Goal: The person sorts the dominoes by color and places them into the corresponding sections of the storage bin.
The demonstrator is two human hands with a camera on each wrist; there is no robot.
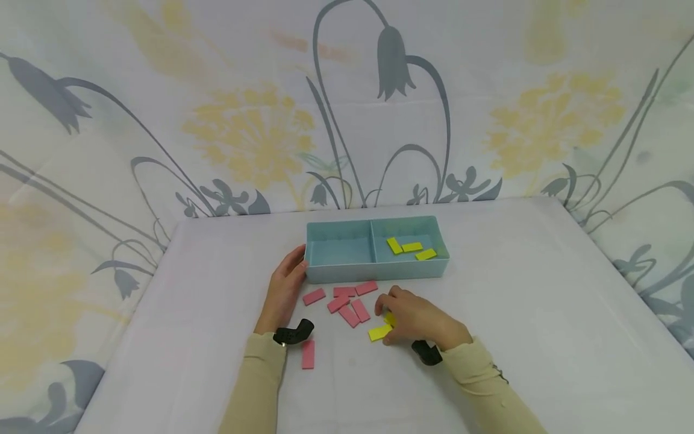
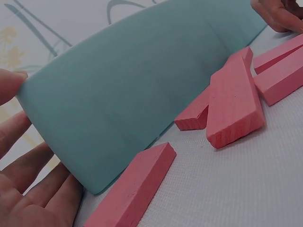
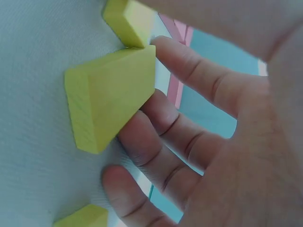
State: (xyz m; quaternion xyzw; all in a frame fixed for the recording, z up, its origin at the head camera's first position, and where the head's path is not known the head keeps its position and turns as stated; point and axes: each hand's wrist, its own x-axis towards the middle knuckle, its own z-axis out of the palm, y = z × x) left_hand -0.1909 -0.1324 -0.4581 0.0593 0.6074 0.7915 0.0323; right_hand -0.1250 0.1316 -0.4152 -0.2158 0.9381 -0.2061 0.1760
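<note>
A pale blue-green box [image 1: 341, 274] with two compartments stands near the back of the table. My left hand [image 1: 284, 288] holds its left end, thumb at the upper front corner and fingers along the side wall [image 2: 94, 109]. My right hand [image 1: 414, 314] reaches over the yellow blocks in front of the box. Its fingertips curl against the far side of one yellow block [image 3: 109, 97]; the thumb tip is out of the right wrist view. Another yellow block [image 3: 128, 21] lies by the index fingertip, and a third yellow block [image 3: 85, 217] shows below the little finger.
Several pink blocks [image 1: 360, 310] lie between the hands, some overlapping. A single pink block [image 1: 308, 354] lies beside the left wrist. Three yellow blocks [image 1: 412, 247] rest in the right compartment. A floral cloth [image 1: 352, 120] hangs behind the white table [image 1: 542, 301].
</note>
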